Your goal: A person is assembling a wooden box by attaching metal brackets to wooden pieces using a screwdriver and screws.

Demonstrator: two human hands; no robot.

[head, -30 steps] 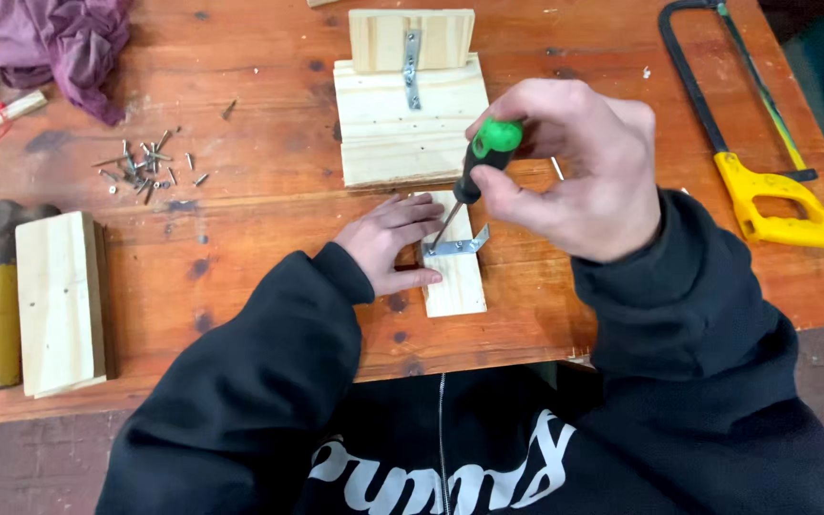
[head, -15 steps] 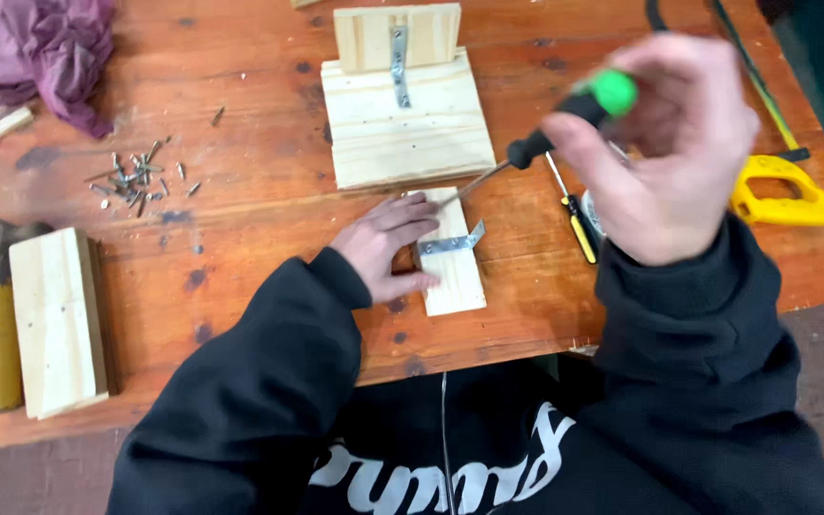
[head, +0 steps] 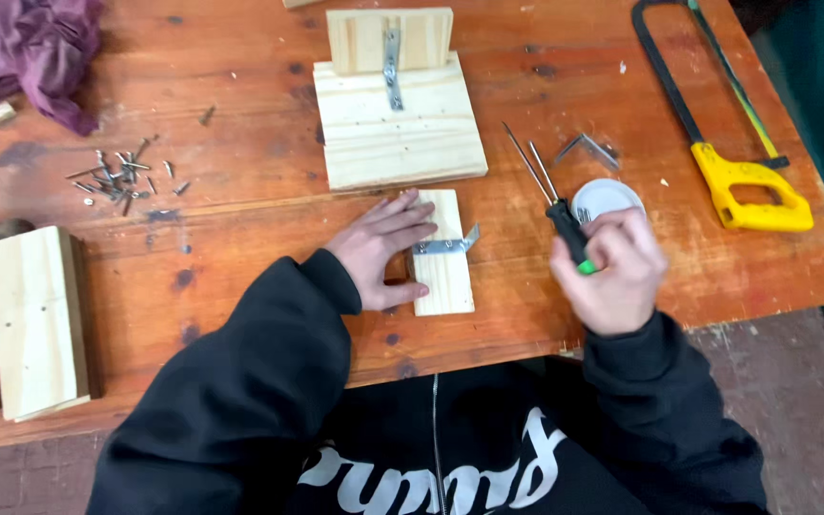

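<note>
Worn orange-brown planks make up the tabletop [head: 240, 219], stained and scuffed, with a dusty floor showing along the lower edge of the frame.

Near the middle, the left hand [head: 383, 250] lies flat with its fingers spread, pressing down on a small wood block [head: 445, 272]. A bent metal bracket [head: 445, 245] lies across that block, one end lifted off its right edge. Whether any screw already holds the bracket cannot be made out.

To the right of the block, the right hand [head: 617, 272] is clenched around a screwdriver [head: 565, 224] with a black grip and a green end; two thin shafts point toward the upper left, so a second tool may lie beside it. The tip is well apart from the bracket. Just above this hand sits a small round white lid [head: 607, 195] with a few small metal pieces in it, and another loose bracket [head: 586, 148] lies above that.

In the upper middle stands a finished-looking joint [head: 398, 114]: a flat board with an upright one, tied by a metal strip. By that measure, one piece seems done and the small block is at the fastening stage, with the bracket laid on but not visibly fixed.

A scatter of screws [head: 116, 176] lies at the upper left, below a purple cloth [head: 30, 48]. A pale plank [head: 35, 319] rests at the left edge, and a yellow-handled hacksaw [head: 717, 114] at the upper right. No packages, labels or signs are legible on the tabletop.
</note>
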